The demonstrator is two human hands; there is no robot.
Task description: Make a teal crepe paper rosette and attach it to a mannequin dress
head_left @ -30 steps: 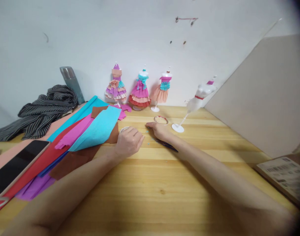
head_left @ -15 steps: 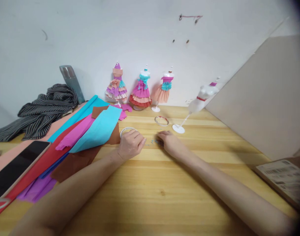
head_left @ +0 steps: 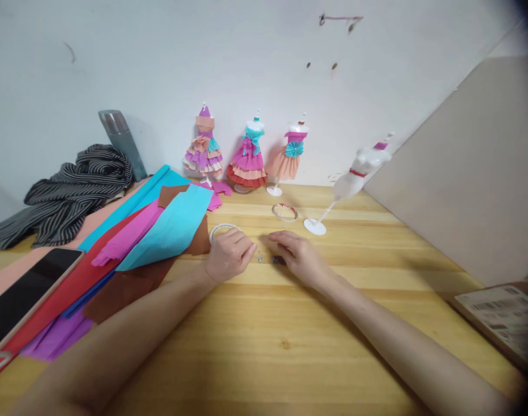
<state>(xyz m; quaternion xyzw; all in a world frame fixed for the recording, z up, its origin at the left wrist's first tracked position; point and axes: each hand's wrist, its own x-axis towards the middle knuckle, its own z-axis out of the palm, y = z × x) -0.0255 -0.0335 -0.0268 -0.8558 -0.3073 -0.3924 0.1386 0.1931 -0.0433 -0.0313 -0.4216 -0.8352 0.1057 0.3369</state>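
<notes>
My left hand rests on the wooden table as a loose fist, thumb against the curled fingers; whatever may be inside is hidden. Just behind it a white tape ring is partly covered. My right hand lies on its side, fingers stretched towards the left and slightly bent, with no object visible in them. Between the two hands are small blue scraps. More bits and a dark shadow lie under the right fingers. Beyond that hand is a second ring of tape, flat on the wood.
Dressed mini mannequins line the wall; a bare white mannequin leans at right. Coloured crepe paper, a phone, striped cloth and a bottle are left. A cardboard box is at right.
My right hand has shifted slightly and its fingers have straightened out to the left. The blue scraps have moved a little towards me. My left hand stays nearly still; the view has tilted slightly.
</notes>
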